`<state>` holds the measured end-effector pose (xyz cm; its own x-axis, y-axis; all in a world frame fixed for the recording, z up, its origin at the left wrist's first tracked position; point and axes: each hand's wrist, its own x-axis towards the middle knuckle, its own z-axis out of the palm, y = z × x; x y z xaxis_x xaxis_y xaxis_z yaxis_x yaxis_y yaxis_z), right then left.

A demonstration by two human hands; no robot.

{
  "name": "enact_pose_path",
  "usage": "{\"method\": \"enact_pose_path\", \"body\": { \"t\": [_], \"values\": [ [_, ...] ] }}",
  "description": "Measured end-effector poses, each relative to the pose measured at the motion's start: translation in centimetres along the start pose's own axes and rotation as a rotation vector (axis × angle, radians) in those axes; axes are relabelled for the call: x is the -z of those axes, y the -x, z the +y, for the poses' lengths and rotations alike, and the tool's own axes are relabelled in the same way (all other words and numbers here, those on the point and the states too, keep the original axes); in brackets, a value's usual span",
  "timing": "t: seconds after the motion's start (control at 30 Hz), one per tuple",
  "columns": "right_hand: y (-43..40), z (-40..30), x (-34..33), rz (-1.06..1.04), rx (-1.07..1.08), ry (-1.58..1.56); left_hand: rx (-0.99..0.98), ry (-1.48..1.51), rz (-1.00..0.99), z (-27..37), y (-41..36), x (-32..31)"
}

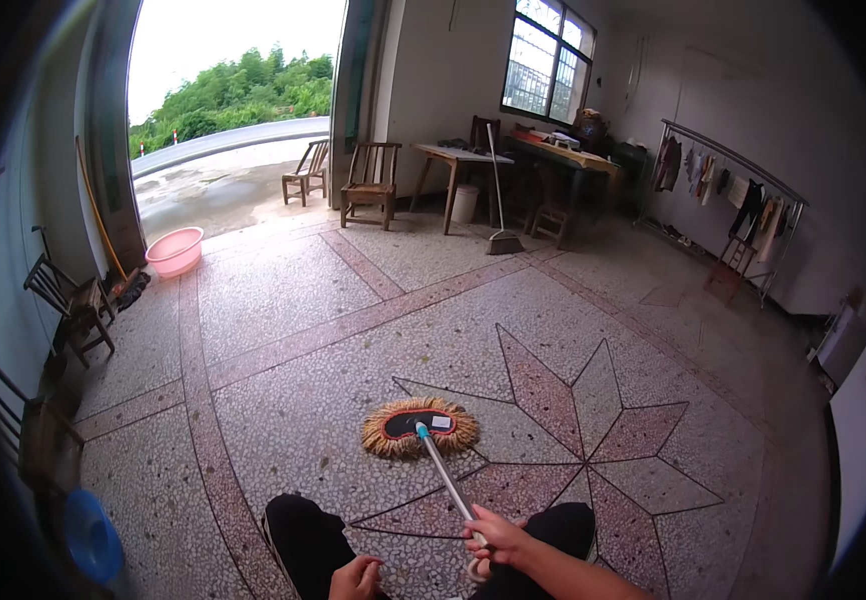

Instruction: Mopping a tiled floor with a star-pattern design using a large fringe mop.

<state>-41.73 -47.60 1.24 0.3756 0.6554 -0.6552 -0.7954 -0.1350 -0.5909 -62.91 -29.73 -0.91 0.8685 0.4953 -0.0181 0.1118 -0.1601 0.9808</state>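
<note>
My right hand (pixel 500 534) is wrapped around the metal handle (pixel 449 477) of a dust mop, close to its looped pale end (pixel 479 571). The mop head (pixel 403 424) lies flat on the terrazzo floor ahead of my knees. It has a yellow-brown fringe, a dark centre edged in red, and a small white label. A blue-green joint connects handle and head. My left hand (pixel 355 577) rests by my left leg at the bottom edge, fingers loosely curled, with nothing seen in it.
A pink basin (pixel 174 252) stands by the open doorway. Wooden chairs (pixel 370 184) line the wall and left side, where a blue basin (pixel 93 537) sits low. A broom (pixel 504 241) leans at a table (pixel 463 154). Clothes hang on a rack (pixel 733 161) at right.
</note>
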Motion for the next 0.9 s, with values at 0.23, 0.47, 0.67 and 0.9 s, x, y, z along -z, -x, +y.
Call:
{"method": "enact_pose_path", "body": {
  "t": [0.23,0.47,0.67,0.9],
  "values": [
    [-7.1,-5.5,3.1,0.656,0.341,1.579,-0.071,-0.414,-0.389,-0.1,-3.2,-3.1],
    [3.3,-10.2,3.9,0.521,0.284,1.834,-0.125,-0.993,-0.810,0.5,-7.8,-4.7],
    [11.2,-11.7,3.0,0.549,0.453,1.866,-0.273,-1.087,-0.912,-6.5,-12.9,-0.6],
    [-4.3,-10.6,2.2,0.579,0.524,1.806,-0.177,-1.076,-0.824,-1.0,-19.2,1.2]
  ]
}}
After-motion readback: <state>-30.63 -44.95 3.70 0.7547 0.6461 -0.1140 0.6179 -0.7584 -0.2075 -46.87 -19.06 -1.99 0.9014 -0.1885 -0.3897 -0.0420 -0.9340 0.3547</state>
